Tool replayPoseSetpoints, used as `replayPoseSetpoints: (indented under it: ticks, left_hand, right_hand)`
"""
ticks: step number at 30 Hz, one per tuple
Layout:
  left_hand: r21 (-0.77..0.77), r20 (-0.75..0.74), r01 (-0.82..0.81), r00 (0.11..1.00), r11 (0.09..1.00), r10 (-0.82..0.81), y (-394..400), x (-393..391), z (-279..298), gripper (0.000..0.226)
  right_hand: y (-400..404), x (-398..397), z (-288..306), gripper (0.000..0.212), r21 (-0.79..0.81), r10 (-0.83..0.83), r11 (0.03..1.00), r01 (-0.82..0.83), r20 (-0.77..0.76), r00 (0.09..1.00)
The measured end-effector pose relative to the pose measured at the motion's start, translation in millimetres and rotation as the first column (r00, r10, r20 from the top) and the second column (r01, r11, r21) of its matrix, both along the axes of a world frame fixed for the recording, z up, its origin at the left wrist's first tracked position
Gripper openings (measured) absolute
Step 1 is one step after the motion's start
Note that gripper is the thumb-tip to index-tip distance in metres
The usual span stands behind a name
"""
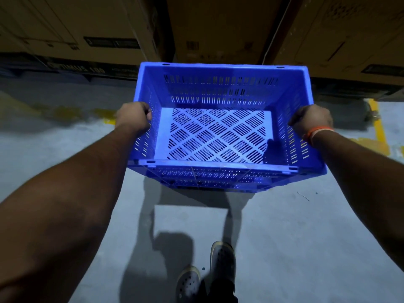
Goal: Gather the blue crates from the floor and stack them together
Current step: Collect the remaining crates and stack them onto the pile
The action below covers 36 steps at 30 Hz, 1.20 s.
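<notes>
A blue slotted plastic crate (220,88) hangs in the air in front of me, above the grey floor, with nothing inside it. My left hand (133,115) grips its left rim, fingers curled over the edge. On the opposite rim, my right hand (311,121) holds on the same way; an orange band sits on that wrist. The crate's shadow falls on the floor below it. No other blue crate shows in this view.
Large cardboard boxes (218,29) on dark pallets stand in a row just beyond the crate. Yellow floor markings (379,127) run at the right and at the left. My feet in dark perforated clogs (223,259) stand on the concrete floor (284,237).
</notes>
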State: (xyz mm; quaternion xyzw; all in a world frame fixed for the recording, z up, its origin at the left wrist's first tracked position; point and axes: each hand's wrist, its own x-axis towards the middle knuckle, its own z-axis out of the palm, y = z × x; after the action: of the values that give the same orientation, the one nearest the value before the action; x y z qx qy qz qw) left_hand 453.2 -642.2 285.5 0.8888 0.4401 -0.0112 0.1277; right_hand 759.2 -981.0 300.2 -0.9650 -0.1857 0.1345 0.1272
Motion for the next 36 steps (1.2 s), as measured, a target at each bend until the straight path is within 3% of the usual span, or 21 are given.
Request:
replayPoseSetpoints:
  ticks: [4, 7, 9, 11, 13, 15, 17, 20, 23, 28, 34, 36]
  left_hand:
    - [0.003, 0.006, -0.009, 1.000, 1.000, 0.008, 3.1, -0.4, -1.7, 0.012]
    - [-0.087, -0.089, 0.023, 0.996, 0.996, -0.031, 6.6, 3.6, 9.3, 0.012]
    - [-0.226, -0.275, 0.047, 0.955, 0.973, -0.110, 4.9, 3.5, 23.4, 0.018]
    - [-0.250, -0.382, -0.001, 0.919, 0.968, -0.098, -7.4, -1.5, 39.8, 0.034]
    - [-0.233, -0.320, -0.046, 0.947, 0.971, -0.032, -33.5, -11.1, 58.9, 0.043]
    - [-0.247, -0.159, -0.060, 0.987, 0.967, 0.021, -66.3, -26.1, 81.6, 0.042]
    - [-0.331, -0.028, -0.044, 0.999, 0.943, 0.036, -97.3, -41.0, 105.4, 0.040]
    - [-0.469, 0.068, 0.068, 0.997, 0.881, -0.041, -142.1, -56.6, 146.4, 0.033]
    - [-0.526, 0.142, 0.117, 0.989, 0.842, -0.049, -178.7, -59.5, 187.4, 0.023]
    - [-0.584, 0.263, 0.223, 0.962, 0.780, -0.077, -216.7, -57.1, 233.6, 0.016]
    - [-0.691, 0.323, 0.414, 0.910, 0.592, -0.259, -243.9, -67.9, 253.0, 0.012]
    - [-0.689, 0.339, 0.451, 0.893, 0.568, -0.298, -246.6, -72.9, 251.8, 0.013]
  right_hand:
    - [0.4, 0.2, -6.0, 0.012, 0.016, 0.017, 1.000, -0.017, 0.025, 1.000]
    - [-0.2, 6.9, -1.8, 0.018, -0.026, 0.055, 0.998, -0.057, -0.047, 0.997]
    - [-2.6, 8.9, 8.4, 0.035, -0.154, 0.089, 0.981, -0.120, -0.197, 0.976]
    - [-8.0, -2.5, 23.5, 0.064, -0.251, 0.086, 0.954, -0.161, -0.286, 0.954]
    - [-21.5, -29.3, 35.9, 0.077, -0.142, 0.013, 0.988, -0.059, -0.306, 0.952]
    - [-43.9, -65.4, 45.7, 0.069, 0.070, -0.045, 0.995, 0.068, -0.286, 0.957]
    - [-68.6, -103.1, 57.2, 0.058, 0.180, -0.049, 0.978, 0.109, -0.313, 0.949]
    - [-104.2, -148.3, 81.4, 0.041, 0.334, 0.021, 0.937, 0.103, -0.349, 0.937]
    - [-118.4, -185.3, 126.9, 0.036, 0.458, -0.003, 0.861, 0.223, -0.434, 0.901]
    - [-126.5, -225.4, 176.0, 0.024, 0.477, -0.118, 0.768, 0.428, -0.551, 0.826]
    - [-159.9, -274.5, 217.1, 0.022, 0.494, -0.243, 0.646, 0.582, -0.589, 0.771]
    - [-177.8, -293.2, 225.7, 0.022, 0.493, -0.297, 0.606, 0.624, -0.588, 0.753]
